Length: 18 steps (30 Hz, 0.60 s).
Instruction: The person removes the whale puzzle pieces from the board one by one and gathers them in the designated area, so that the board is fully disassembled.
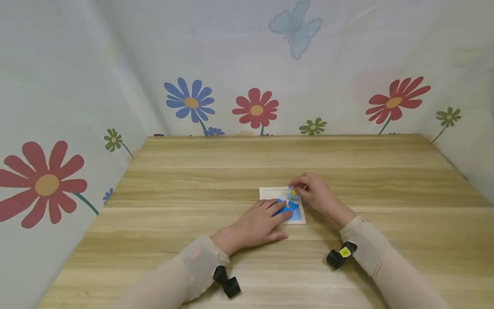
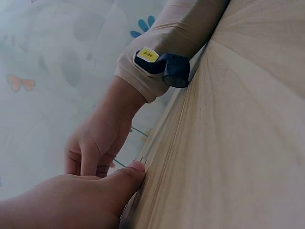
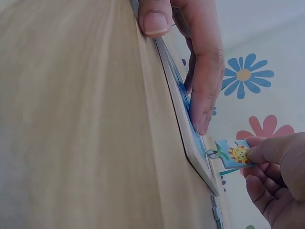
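A small jigsaw puzzle tray [image 1: 269, 195] with a pale frame lies on the wooden table. Blue picture pieces [image 1: 296, 214] fill its right part; its bare base shows at upper left, and my left hand hides some of the rest. Fingers spread, the left hand [image 1: 259, 224] rests across the tray, fingertips on the blue pieces. My right hand [image 1: 319, 196] pinches a puzzle piece [image 3: 233, 153] between thumb and fingers. That piece shows a smiling sun and green leaves, and it is tilted up over the tray's upper right corner.
The wooden table [image 1: 193, 171] extends around the tray on all sides. A small thin object [image 3: 217, 211] lies just past the tray's corner in the right wrist view. Black wrist cameras [image 1: 227, 282] hang from both sleeves. White flower-printed cloth [image 1: 216, 51] stands behind the table and at its sides.
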{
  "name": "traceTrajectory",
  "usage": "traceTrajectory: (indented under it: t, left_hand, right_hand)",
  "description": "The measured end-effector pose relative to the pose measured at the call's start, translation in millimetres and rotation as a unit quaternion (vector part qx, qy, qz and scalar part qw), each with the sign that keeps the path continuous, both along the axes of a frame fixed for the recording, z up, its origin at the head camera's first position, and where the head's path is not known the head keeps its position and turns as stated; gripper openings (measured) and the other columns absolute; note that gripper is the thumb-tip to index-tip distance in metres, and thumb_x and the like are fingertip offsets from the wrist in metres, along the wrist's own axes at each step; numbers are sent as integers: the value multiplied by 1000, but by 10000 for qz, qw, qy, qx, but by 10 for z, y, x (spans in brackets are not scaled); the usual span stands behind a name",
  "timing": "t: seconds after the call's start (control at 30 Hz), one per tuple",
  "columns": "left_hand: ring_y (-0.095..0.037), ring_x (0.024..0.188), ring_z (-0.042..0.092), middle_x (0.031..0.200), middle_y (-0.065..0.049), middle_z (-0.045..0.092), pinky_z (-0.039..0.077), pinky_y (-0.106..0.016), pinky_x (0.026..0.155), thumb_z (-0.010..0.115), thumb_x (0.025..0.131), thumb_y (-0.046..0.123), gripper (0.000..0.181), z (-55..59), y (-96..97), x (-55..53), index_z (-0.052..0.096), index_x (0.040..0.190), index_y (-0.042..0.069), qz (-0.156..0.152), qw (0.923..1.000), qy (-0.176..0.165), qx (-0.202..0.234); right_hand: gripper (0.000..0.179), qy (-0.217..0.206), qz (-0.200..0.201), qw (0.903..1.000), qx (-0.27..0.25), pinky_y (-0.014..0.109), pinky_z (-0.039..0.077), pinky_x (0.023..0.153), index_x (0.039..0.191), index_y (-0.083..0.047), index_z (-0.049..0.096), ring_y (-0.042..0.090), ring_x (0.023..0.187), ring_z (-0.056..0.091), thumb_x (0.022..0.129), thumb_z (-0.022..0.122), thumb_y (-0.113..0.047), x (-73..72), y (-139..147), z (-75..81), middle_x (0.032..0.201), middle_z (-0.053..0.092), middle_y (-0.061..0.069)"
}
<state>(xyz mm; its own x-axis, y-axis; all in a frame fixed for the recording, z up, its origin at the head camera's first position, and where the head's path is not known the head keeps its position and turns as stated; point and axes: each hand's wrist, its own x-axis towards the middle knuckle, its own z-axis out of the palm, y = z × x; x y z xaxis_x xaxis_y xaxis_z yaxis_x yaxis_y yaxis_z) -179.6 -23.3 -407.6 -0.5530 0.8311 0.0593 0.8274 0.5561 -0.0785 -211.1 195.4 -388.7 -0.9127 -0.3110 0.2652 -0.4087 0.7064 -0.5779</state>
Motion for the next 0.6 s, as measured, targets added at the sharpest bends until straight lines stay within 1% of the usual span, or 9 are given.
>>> traceTrajectory:
  t: [0.17, 0.33, 0.5, 0.6]
  left_hand:
    - [-24, 140, 38, 150, -3, 44, 35, -42, 113, 42, 96, 57, 58, -38, 3, 13, 43, 145, 26, -28, 10000, 22, 65]
    - [-23, 140, 39, 150, -3, 44, 34, -41, 114, 43, 96, 57, 57, -57, -3, 11, 43, 144, 26, -20, 9999, 60, 103]
    - [-23, 141, 37, 151, -3, 42, 33, -42, 114, 42, 96, 57, 57, -26, -18, 16, 42, 145, 27, -1, 10000, 26, 78]
    - [-23, 141, 37, 152, -3, 42, 33, -42, 115, 42, 97, 57, 57, 4, -29, 22, 42, 146, 27, 2, 10000, 15, 53]
  right_hand:
    - [17, -67, 108, 9999, -81, 24, 49, 71, 105, -4, 71, 15, 81, 57, 91, 61, -2, 20, 31, 34, 97, 66, 9]
    - [17, -114, 168, 9997, -131, 24, 49, 70, 104, -3, 71, 16, 82, 58, 92, 59, -1, 11, 90, 105, 97, 67, 11]
    - [17, -119, 163, 9998, 15, 26, 50, 71, 102, -2, 72, 17, 83, 58, 91, 59, 1, 11, 150, 204, 97, 67, 12]
    - [17, -144, 162, 9997, 97, 30, 51, 74, 102, -3, 72, 19, 85, 59, 91, 59, 1, 19, 181, 264, 98, 66, 13]
